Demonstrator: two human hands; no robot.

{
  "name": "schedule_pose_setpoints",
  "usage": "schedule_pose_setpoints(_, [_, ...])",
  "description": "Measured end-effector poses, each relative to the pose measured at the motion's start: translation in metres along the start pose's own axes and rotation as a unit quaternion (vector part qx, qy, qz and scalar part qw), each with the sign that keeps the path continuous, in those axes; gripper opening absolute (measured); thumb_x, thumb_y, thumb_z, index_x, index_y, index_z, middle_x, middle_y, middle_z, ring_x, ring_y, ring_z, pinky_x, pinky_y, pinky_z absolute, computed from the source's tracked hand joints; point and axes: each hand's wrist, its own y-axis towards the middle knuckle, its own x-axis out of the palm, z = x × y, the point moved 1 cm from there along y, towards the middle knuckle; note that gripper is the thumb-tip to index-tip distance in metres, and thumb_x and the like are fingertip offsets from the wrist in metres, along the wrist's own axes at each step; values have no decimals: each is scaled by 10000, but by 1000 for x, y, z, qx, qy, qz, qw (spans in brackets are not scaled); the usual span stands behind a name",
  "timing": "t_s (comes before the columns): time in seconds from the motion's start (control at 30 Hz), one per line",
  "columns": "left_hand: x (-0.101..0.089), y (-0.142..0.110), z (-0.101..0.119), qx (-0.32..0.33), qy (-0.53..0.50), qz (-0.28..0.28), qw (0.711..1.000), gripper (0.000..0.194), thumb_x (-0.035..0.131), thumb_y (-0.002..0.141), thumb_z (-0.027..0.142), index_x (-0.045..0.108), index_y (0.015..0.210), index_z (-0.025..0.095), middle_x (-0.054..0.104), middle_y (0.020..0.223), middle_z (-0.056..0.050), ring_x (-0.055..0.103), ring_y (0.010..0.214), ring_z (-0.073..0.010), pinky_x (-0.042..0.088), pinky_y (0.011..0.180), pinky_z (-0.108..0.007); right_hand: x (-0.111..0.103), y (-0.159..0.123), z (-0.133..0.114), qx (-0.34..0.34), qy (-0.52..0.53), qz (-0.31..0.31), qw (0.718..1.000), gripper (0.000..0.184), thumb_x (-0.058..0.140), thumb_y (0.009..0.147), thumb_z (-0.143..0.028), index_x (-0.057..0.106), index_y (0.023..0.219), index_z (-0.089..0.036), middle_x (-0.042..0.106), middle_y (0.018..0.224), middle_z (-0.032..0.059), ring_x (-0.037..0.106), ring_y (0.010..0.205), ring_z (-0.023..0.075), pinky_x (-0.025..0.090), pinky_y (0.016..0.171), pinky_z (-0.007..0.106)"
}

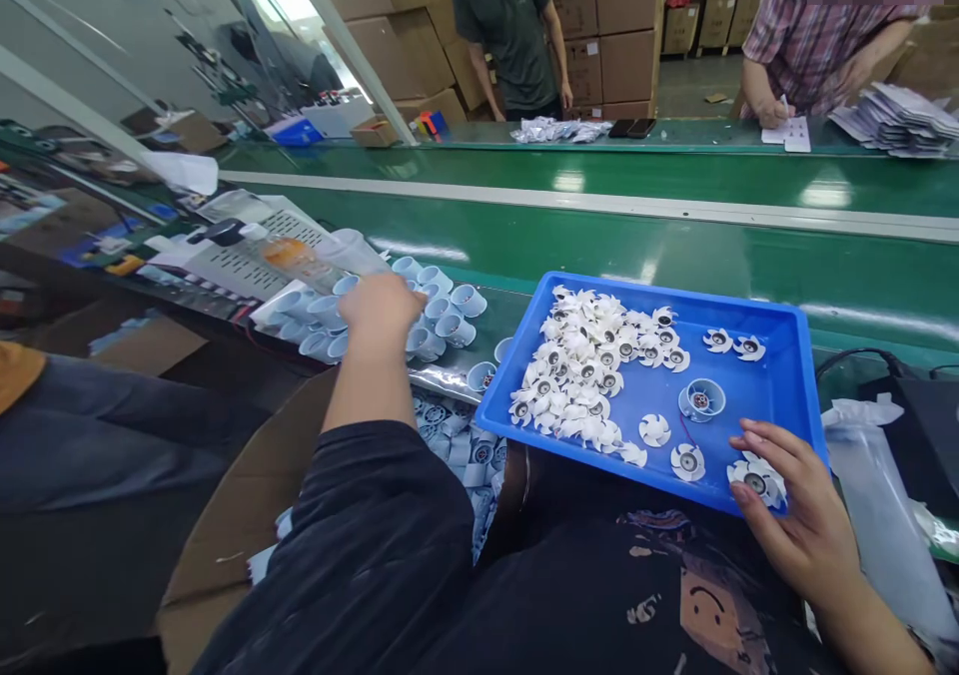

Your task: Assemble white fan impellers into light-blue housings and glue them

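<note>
My left hand point(382, 308) reaches in among the light blue plastic fan housings point(456, 330) grouped on the bench. It is blurred and seen from the back, so its fingers and anything in them are hidden. My right hand point(801, 515) is over the near right corner of the blue tray point(805, 355). Its fingers are apart, with thumb and fingertips around a white fan wheel point(755, 479), and no firm grip shows. A heap of white fan wheels point(576, 365) fills the tray's left side. One blue housing point(702, 399) with a reddish centre stands inside the tray.
Below the bench, a cardboard box point(217, 515) holds many blue housings point(469, 455). A green conveyor point(524, 231) runs behind the tray. Two people stand across it, one writing on paper point(788, 134). A perforated metal box point(289, 226) and a clear plastic bag point(884, 515) flank the work area.
</note>
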Motion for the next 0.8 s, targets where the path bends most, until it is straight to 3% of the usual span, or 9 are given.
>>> schedule_pose_setpoints(0.1, [-29,-26,29,-16,-57,79,995,347,485,791,526,520,633,219,440,540,14,601,775,-210,401,656,-363,1,3,-4,-1,-2,3,1000,443,587,872,-175,494,1302,-229,625,1141,107,569,1146,243,507,907,413])
schedule_pose_setpoints(0.17, [-34,-47,65,34,-159,72,984,317,463,824,509,560,720,226,500,607,23,557,669,-161,400,607,-327,3,7,-9,-13,4,4,1000,438,581,875,-175,489,1300,-225,638,1114,105,579,1130,233,521,903,405])
schedule_pose_setpoints(0.23, [-22,-67,109,135,-241,-59,959,316,479,816,486,571,709,203,556,661,18,527,624,-130,412,578,-290,5,12,-14,-19,15,4,1000,416,578,876,-183,497,1282,-229,634,1126,102,592,1113,222,539,897,392])
schedule_pose_setpoints(0.33, [15,-94,174,267,-260,-305,876,303,457,830,411,565,661,184,570,640,1,512,587,-120,417,553,-262,7,17,-20,-15,31,1,999,373,575,878,-195,521,1244,-235,621,1159,100,609,1094,211,557,886,381])
schedule_pose_setpoints(0.43, [51,-107,220,332,-170,-384,845,300,422,867,365,598,714,178,626,687,-23,570,650,-151,438,605,-276,7,17,-24,-15,39,-4,999,347,569,881,-193,532,1225,-224,617,1161,101,607,1102,204,558,894,371])
schedule_pose_setpoints(0.5, [63,-110,237,362,-135,-394,834,283,439,879,360,649,814,182,688,825,-53,620,778,-191,463,690,-311,2,13,-24,-13,37,-2,999,349,569,880,-184,533,1226,-219,614,1160,104,605,1104,202,559,896,368])
schedule_pose_setpoints(0.6, [64,-109,250,376,-98,-386,837,310,449,891,393,675,948,189,707,964,-87,638,882,-255,481,741,-372,-12,1,-21,-15,33,23,999,401,578,860,-143,541,1250,-231,612,1142,96,617,1068,205,566,872,374])
schedule_pose_setpoints(0.7, [65,-104,262,397,-45,-315,861,361,483,885,407,628,1116,171,685,1101,-120,622,1023,-301,492,834,-429,-31,-12,-16,-30,22,117,992,465,590,821,-93,574,1260,-246,611,1107,80,639,981,209,573,818,390])
schedule_pose_setpoints(0.8, [79,-100,279,450,-58,-283,845,578,610,817,415,479,1319,158,534,1384,-145,474,1288,-313,400,1046,-463,-44,-15,-12,-13,1,203,979,439,591,819,-103,609,1225,-268,621,1066,67,639,929,214,568,767,401])
